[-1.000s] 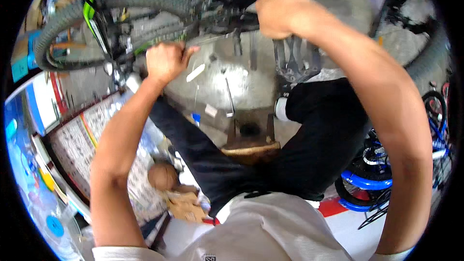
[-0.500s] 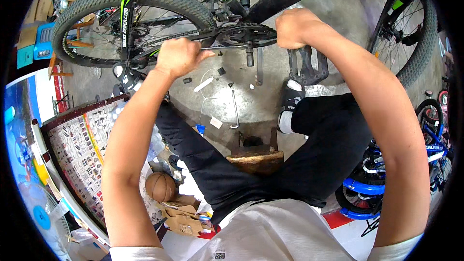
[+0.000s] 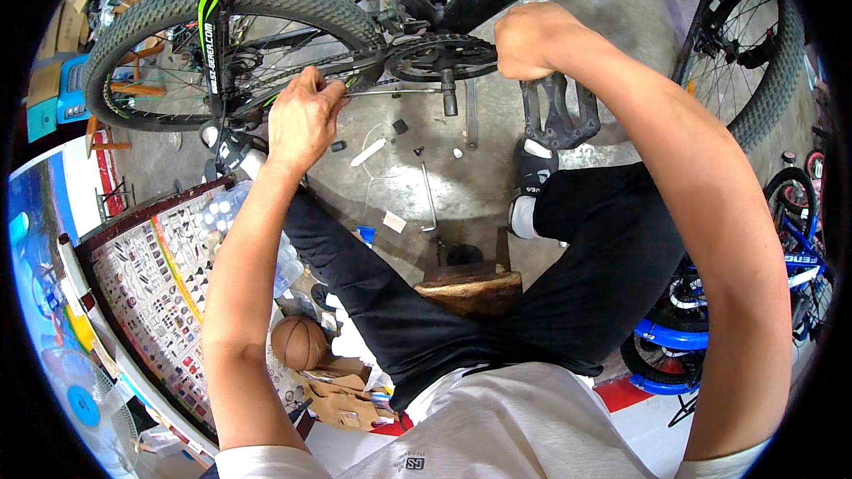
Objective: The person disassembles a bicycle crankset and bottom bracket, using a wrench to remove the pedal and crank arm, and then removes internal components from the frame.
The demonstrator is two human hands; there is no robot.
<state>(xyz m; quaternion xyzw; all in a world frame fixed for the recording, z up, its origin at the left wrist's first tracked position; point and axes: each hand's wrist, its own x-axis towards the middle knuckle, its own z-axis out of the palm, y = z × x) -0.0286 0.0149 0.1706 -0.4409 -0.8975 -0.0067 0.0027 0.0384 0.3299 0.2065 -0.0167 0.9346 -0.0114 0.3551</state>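
A black bicycle with green and white trim stands before me, its chainring [image 3: 441,59] close to both hands. My left hand [image 3: 304,115] is closed, fingers curled at the outer end of a thin metal wrench [image 3: 395,91]. That wrench reaches right to a black cylindrical fitting [image 3: 449,96] sticking out below the chainring. My right hand [image 3: 537,43] makes a fist at the crank arm, most of which its fingers hide. Just under that fist hangs a black platform pedal [image 3: 561,115].
An L-shaped hex key [image 3: 429,197], a white tube [image 3: 368,153] and small black parts lie on the floor between my feet. A low wooden stool [image 3: 470,293] is under me. A basketball [image 3: 299,342] rests lower left; a blue bicycle [image 3: 670,335] stands right.
My left hand has shifted slightly left and down, its fingers looking less tightly curled. My right hand stays at the crank arm. The whole view has shifted a little.
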